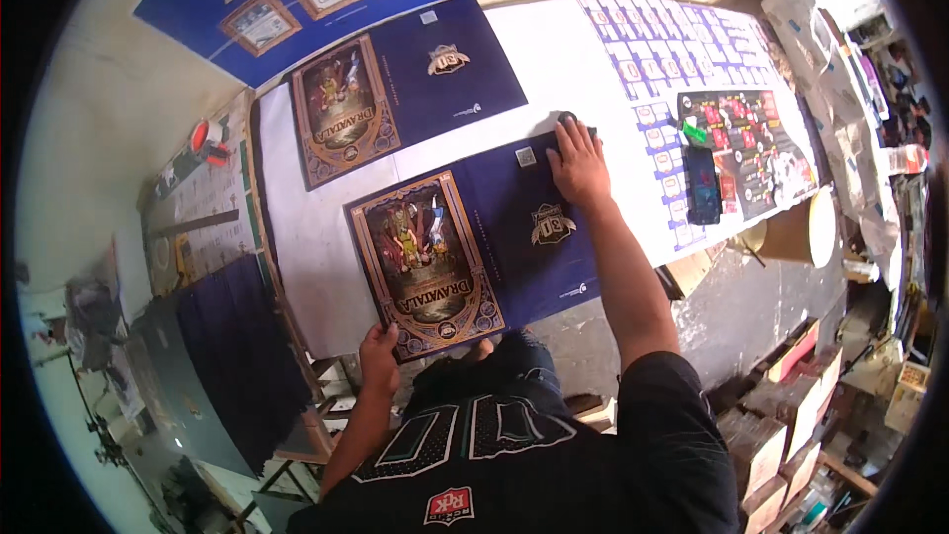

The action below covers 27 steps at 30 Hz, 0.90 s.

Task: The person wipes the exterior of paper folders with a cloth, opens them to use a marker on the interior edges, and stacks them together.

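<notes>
A printed cover sheet [534, 277], dark blue with a gold-framed picture panel on its left part, lies before me and reaches over the table's near edge. My left hand [379, 356] pinches its near left corner, thumb on top. Stretched out flat, my right hand [580, 170] rests on the sheet's far right corner. A small dark round thing [566, 117] shows at its fingertips; what it is I cannot make out. Farther back lies a second, matching cover sheet [450, 69], apart from the first and touched by neither hand.
The white-topped table [316, 307] carries printed sheets [652, 59] with rows of small designs at the right. A phone [703, 186] and a green clip-like item [695, 132] lie there. A blue framed-picture poster [395, 10] stands behind. Stacked cardboard boxes [771, 425] fill the lower right floor.
</notes>
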Motion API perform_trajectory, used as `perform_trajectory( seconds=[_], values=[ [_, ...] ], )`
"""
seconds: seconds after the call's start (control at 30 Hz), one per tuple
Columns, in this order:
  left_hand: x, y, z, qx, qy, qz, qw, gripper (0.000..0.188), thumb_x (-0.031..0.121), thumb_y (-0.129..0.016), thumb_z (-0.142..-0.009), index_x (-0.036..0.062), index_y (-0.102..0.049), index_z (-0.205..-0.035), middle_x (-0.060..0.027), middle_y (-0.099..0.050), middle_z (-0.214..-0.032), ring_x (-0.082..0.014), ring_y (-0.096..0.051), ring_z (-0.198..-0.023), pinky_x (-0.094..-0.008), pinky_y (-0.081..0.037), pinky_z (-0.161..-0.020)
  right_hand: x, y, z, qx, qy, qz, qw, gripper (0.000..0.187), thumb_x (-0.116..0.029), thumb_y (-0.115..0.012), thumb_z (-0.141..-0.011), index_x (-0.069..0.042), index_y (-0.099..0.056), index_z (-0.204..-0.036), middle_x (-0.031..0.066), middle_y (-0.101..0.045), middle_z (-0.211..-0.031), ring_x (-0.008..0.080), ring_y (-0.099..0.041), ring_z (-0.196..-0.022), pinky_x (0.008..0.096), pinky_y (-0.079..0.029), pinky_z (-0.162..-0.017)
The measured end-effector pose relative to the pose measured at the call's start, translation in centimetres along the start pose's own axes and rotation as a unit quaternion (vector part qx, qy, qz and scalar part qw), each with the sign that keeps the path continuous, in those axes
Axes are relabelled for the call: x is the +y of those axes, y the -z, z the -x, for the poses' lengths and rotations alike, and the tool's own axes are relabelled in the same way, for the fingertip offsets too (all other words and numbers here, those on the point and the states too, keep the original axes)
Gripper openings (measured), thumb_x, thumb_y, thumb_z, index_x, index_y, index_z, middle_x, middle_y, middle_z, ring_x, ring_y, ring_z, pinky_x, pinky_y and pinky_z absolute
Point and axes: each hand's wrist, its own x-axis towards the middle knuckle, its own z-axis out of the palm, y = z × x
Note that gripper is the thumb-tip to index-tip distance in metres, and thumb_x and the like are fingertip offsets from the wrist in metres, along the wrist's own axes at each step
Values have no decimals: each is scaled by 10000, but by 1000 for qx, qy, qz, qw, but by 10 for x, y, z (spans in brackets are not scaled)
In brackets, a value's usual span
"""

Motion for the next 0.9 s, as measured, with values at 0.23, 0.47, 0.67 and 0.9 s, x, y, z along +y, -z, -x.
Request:
perform_trajectory(
  seconds=[0.23,0.47,0.67,0.9],
  values=[
    [-7,15,-1,36,-28,9,999,208,64,-635,-940,-3,-593,-1132,-45,-652,-1002,-141,-613,-891,-309,-505,-842,-3,24,197,-6,-94,-39,995,514,-255,-523,-965,-50,-436,-1429,182,-391,-1514,361,-325,-1422,524,-224,-1170],
    [3,3,-2,-31,-21,38,999,243,59,-592,-959,-27,-570,-1185,-64,-652,-1059,-160,-630,-922,-327,-511,-866,-148,-5,272,-128,126,-169,969,555,-239,-570,-893,-73,-473,-1413,154,-429,-1494,325,-347,-1428,551,-214,-1156],
    [-5,6,-6,-90,-39,2,995,232,120,-590,-976,-25,-592,-1157,-64,-665,-1043,-146,-632,-914,-312,-508,-861,-124,-30,224,-28,145,-12,989,501,-256,-541,-891,-92,-525,-1364,99,-504,-1436,290,-399,-1392,618,-221,-1128],
    [36,2,11,-166,-93,-6,982,398,52,-559,-970,-7,-487,-1357,-75,-629,-1202,-141,-600,-1065,-306,-475,-947,34,9,92,76,-85,-50,992,423,-144,-559,-917,6,-537,-1312,199,-549,-1317,354,-526,-1194,415,-421,-1011]
  ],
)
